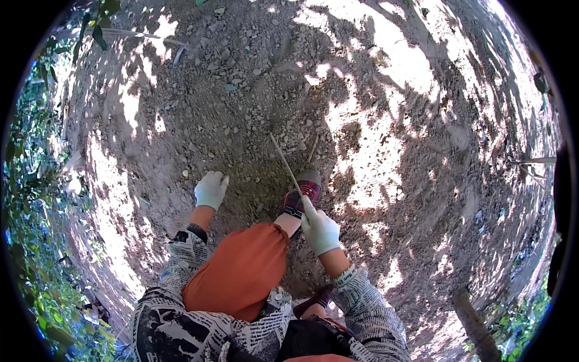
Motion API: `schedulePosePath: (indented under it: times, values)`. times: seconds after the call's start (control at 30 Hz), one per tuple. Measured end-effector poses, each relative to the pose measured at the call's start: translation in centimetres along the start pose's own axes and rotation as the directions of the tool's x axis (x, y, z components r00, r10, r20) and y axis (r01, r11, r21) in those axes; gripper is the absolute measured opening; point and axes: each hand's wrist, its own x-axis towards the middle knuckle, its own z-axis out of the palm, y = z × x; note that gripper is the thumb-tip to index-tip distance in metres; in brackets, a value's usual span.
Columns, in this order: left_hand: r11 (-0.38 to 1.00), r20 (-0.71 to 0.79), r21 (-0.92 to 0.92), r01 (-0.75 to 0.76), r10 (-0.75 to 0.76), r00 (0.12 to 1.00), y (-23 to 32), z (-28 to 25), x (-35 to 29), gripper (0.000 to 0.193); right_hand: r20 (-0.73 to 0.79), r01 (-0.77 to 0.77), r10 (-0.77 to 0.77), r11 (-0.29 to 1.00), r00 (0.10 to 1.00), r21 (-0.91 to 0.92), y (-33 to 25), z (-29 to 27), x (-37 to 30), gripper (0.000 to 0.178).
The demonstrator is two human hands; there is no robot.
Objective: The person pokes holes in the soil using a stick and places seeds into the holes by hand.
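My right hand (319, 232), in a pale work glove, is closed round a thin straight stick (284, 158). The stick slants forward and left, its far end over stony soil and its near part passing beside my shoe. To the left, my left hand (211, 189) wears a matching glove and hangs above the ground with its fingers curled in. Whatever it may hold is hidden under the fingers. Between the two hands my forward foot stands in a dark shoe with pink laces (303, 194). My knee in orange trousers (238, 268) is bent below the hands.
Dry soil (241, 108) with small stones and patches of sunlight spreads all round. A short twig (313, 148) lies ahead of the shoe. Green leaves (42, 277) line the left side, and a thick branch or trunk (473, 323) stands at the lower right.
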Motion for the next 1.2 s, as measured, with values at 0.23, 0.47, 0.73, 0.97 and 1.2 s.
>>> schedulePosePath:
  times: [0.23, 0.47, 0.73, 0.97, 1.2]
  values:
    - [0.978, 0.300, -0.156, 0.137, -0.085, 0.950, 1.0, 1.3, 4.2, 0.063, -0.233, 0.099, -0.086, 0.994, 0.969, 0.045, -2.6, -0.6, 8.0, 0.044]
    - [0.981, 0.274, -0.145, 0.131, -0.088, 0.958, 0.7, 2.4, 5.1, 0.062, -0.240, 0.003, 0.035, 0.988, 0.970, 0.157, -10.9, -2.4, 21.6, 0.046]
    - [0.978, 0.252, -0.167, 0.121, -0.076, 0.965, 0.7, 2.5, 5.3, 0.061, 0.151, 0.021, -0.034, 0.996, 0.988, 0.082, -12.4, -1.9, 16.9, 0.050]
    - [0.980, 0.261, -0.163, 0.116, -0.071, 0.963, 0.2, 3.0, 5.5, 0.059, 0.091, 0.089, -0.091, 0.996, 0.992, 0.026, -6.9, -3.5, 10.2, 0.046]
    - [0.977, 0.273, -0.186, 0.107, -0.053, 0.960, -0.6, 3.1, 5.4, 0.062, -0.205, -0.107, 0.131, 0.986, 0.970, 0.125, -5.6, -5.3, 15.9, 0.043]
